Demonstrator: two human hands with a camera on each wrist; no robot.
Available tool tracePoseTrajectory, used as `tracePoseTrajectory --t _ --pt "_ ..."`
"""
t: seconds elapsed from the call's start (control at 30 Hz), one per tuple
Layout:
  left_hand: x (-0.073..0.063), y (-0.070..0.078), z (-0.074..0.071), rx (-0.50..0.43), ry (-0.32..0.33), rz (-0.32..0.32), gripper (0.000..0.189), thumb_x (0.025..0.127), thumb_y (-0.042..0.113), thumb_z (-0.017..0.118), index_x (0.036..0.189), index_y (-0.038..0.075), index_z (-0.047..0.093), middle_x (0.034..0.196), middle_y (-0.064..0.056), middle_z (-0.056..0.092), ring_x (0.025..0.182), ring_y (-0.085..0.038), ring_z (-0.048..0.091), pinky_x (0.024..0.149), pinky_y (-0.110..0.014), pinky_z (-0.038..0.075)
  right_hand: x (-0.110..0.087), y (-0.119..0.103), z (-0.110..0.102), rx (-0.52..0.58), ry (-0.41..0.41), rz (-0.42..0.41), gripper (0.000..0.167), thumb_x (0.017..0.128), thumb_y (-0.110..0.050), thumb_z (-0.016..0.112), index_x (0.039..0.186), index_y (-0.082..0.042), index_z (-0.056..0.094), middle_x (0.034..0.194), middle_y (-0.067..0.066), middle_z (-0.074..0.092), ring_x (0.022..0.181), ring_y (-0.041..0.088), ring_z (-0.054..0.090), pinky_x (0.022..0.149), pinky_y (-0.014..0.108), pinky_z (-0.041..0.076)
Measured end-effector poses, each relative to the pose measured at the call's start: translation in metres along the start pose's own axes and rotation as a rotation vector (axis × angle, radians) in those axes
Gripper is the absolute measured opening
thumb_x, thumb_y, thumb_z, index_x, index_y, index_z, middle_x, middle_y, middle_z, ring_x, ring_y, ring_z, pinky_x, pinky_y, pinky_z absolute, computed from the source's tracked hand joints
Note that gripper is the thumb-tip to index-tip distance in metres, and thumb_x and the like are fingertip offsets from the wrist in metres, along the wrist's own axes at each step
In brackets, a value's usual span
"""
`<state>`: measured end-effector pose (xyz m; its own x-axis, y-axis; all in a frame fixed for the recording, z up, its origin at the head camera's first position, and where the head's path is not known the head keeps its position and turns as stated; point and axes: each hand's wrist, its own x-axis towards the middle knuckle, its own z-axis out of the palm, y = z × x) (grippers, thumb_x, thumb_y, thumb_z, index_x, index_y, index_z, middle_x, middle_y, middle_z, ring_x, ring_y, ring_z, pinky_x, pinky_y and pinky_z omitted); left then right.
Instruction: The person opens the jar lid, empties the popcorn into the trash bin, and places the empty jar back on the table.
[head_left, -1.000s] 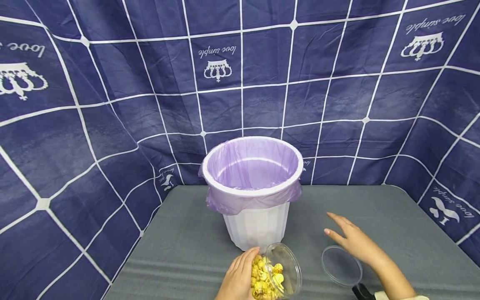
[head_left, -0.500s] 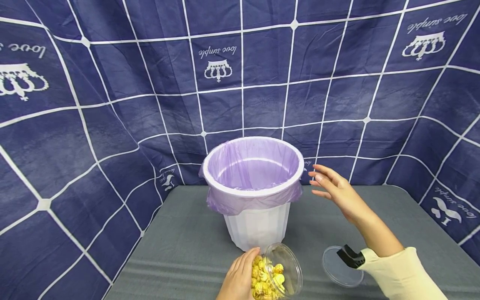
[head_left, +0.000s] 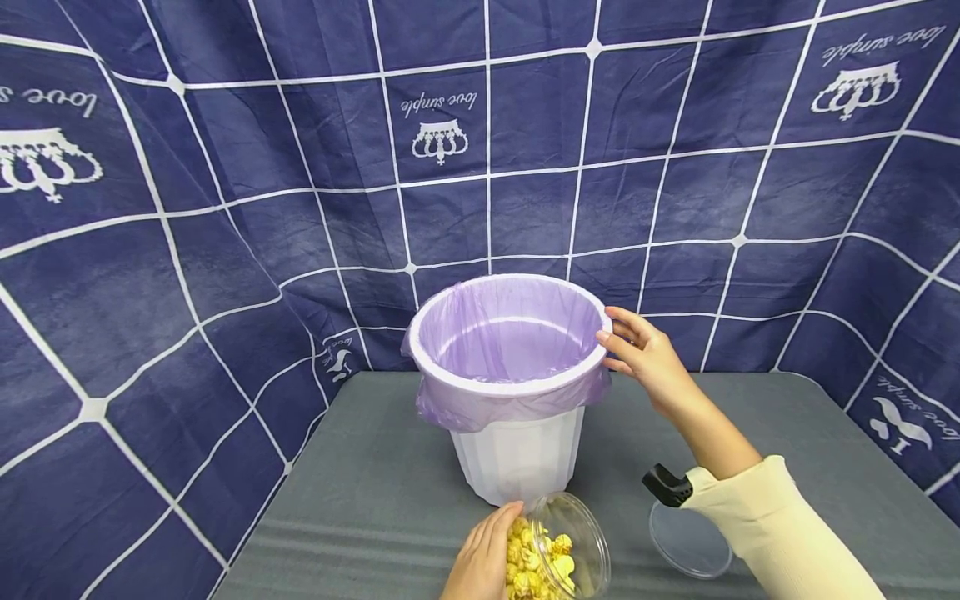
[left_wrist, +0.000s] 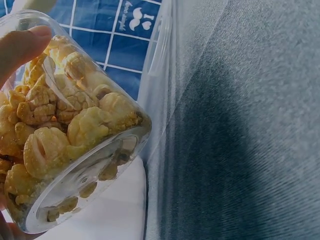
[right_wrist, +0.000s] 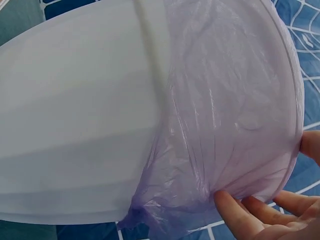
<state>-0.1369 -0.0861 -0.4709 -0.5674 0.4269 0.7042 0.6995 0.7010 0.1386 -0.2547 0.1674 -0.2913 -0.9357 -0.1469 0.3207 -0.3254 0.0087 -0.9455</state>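
My left hand (head_left: pixel 483 554) grips a clear plastic jar (head_left: pixel 588 542) of yellow popcorn (head_left: pixel 525 571), tipped sideways low in front of the bin. Its open mouth faces right in the head view. In the left wrist view a thumb (left_wrist: pixel 30 45) presses the jar's wall, and popcorn fills it close to the base. My right hand (head_left: pixel 645 354) is at the right rim of a white trash bin (head_left: pixel 517 462). Fingers (right_wrist: pixel 235 215) lie against the purple bin liner (right_wrist: pixel 235 125) outside, with the thumb at the rim's edge.
A clear round lid (head_left: pixel 690 542) lies flat on the grey cloth-covered table (head_left: pixel 360 500), partly under the right forearm. A black wrist device (head_left: pixel 666 485) sits at the yellow sleeve (head_left: pixel 780 525). Blue checked cloth (head_left: pixel 525 217) hangs behind and at both sides.
My right hand has risen from above the lid, moving forward and left to the bin's right rim. The left hand and the jar have stayed almost still.
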Motion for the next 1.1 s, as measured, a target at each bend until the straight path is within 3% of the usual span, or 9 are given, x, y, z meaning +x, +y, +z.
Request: tracePoseTrajectory --t 0.1,0.2,0.3,0.4,0.5,0.6,0.67,0.9,1.1 --pt "-0.003 0.0 -0.002 -0.059 -0.048 -0.059 0.083 0.082 0.068 0.02 0.127 0.001 0.039 0.12 -0.008 0.05 0.109 -0.018 0.049 0.086 -0.032 0.044 0.002 0.001 0.002 -0.004 0.017 0.005 0.056 0.089 -0.014 0.055 0.136 0.003 0.03 0.125 0.028 0.039 0.099 0.017 0.054 0.077 0.026 0.049" --pt "-0.005 0.0 -0.005 -0.113 -0.052 -0.095 0.089 0.079 0.072 0.016 0.13 0.002 0.037 0.124 -0.008 0.048 0.111 -0.017 0.047 0.086 -0.034 0.044 0.002 0.001 0.003 0.001 0.026 0.01 0.055 0.089 -0.013 0.056 0.135 0.003 0.031 0.124 0.028 0.04 0.098 0.017 0.055 0.077 0.027 0.049" --pt "-0.006 -0.001 -0.009 -0.155 0.033 -0.081 0.091 0.078 0.074 0.024 0.131 0.001 0.036 0.126 -0.007 0.046 0.112 -0.017 0.047 0.088 -0.029 0.042 0.002 0.001 0.003 0.001 0.026 0.013 0.055 0.088 -0.013 0.057 0.135 0.003 0.032 0.125 0.029 0.04 0.097 0.016 0.056 0.077 0.027 0.049" --pt "-0.004 -0.002 -0.015 -0.209 0.154 -0.079 0.091 0.073 0.068 0.052 0.131 -0.001 0.037 0.125 -0.01 0.047 0.108 -0.02 0.05 0.091 -0.023 0.039 0.002 0.0 0.003 0.0 0.026 0.015 0.055 0.088 -0.014 0.057 0.135 0.003 0.032 0.125 0.029 0.04 0.097 0.016 0.056 0.077 0.027 0.049" --pt "-0.002 0.002 -0.026 -0.304 0.198 -0.205 0.103 0.055 0.052 0.079 0.133 0.001 0.035 0.122 -0.011 0.049 0.104 -0.021 0.052 0.088 -0.024 0.041 0.002 0.0 0.002 0.0 0.028 0.016 0.056 0.088 -0.014 0.057 0.135 0.003 0.032 0.124 0.029 0.04 0.098 0.017 0.056 0.077 0.028 0.049" --pt "0.002 0.008 -0.042 -0.385 0.198 -0.404 0.113 0.043 0.042 0.088 0.135 0.007 0.032 0.119 -0.007 0.051 0.1 -0.016 0.052 0.084 -0.025 0.044 0.002 0.0 0.002 0.001 0.032 0.02 0.055 0.088 -0.014 0.057 0.134 0.003 0.032 0.124 0.029 0.041 0.098 0.018 0.055 0.077 0.028 0.05" --pt "0.006 0.009 -0.052 -0.463 0.229 -0.466 0.111 0.043 0.034 0.089 0.135 0.007 0.031 0.117 -0.008 0.052 0.099 -0.015 0.052 0.084 -0.024 0.043 0.002 0.001 0.001 0.001 0.033 0.023 0.056 0.088 -0.014 0.057 0.135 0.003 0.032 0.124 0.029 0.041 0.099 0.018 0.055 0.077 0.028 0.049" --pt "0.026 -0.003 -0.088 -0.691 0.413 -0.31 0.103 0.046 0.004 0.085 0.131 -0.008 0.028 0.124 -0.027 0.041 0.112 -0.02 0.044 0.095 -0.02 0.032 0.003 0.002 0.002 0.003 0.036 0.03 0.056 0.088 -0.014 0.058 0.135 0.002 0.032 0.124 0.028 0.041 0.099 0.019 0.055 0.078 0.029 0.049" --pt "0.049 -0.009 -0.125 -0.783 0.424 -0.446 0.094 0.05 -0.013 0.075 0.13 -0.006 0.027 0.127 -0.023 0.04 0.115 -0.021 0.041 0.095 -0.021 0.032 0.003 0.0 0.001 0.001 0.035 0.032 0.056 0.088 -0.015 0.058 0.135 0.002 0.032 0.124 0.028 0.041 0.099 0.021 0.055 0.079 0.032 0.049"
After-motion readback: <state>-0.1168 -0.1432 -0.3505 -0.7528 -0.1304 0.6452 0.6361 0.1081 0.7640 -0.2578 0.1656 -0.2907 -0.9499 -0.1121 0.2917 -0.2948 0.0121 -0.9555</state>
